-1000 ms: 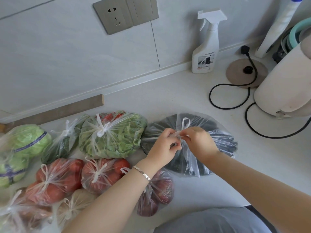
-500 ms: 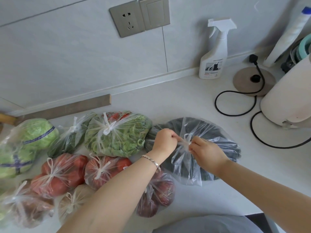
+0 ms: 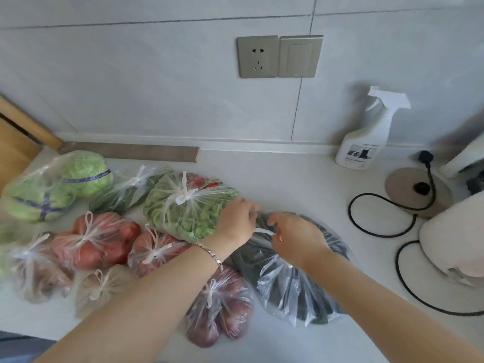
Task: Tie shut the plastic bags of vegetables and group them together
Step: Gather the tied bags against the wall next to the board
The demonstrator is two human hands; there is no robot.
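The left hand (image 3: pixel 237 218) and right hand (image 3: pixel 296 238) are now farther apart, fingers pinching the twisted handles (image 3: pixel 263 230) of the dark-vegetable bag (image 3: pixel 288 281), which lies on the counter (image 3: pixel 301 179) beside the tied bags (image 3: pixel 188 208), so its knot looks nearly cinched

**A:** That thin clear crinkly plastic bag of dark vegetables (image 3: pixel 296 281) looks super glossy. What's the surface under it?

**B:** A smooth matt white countertop (image 3: pixel 288 179). Just left of the bag there's a shiny silver metal link bracelet (image 3: pixel 209 254), and behind the bag a satin grey-bronze wall socket (image 3: pixel 257 56).
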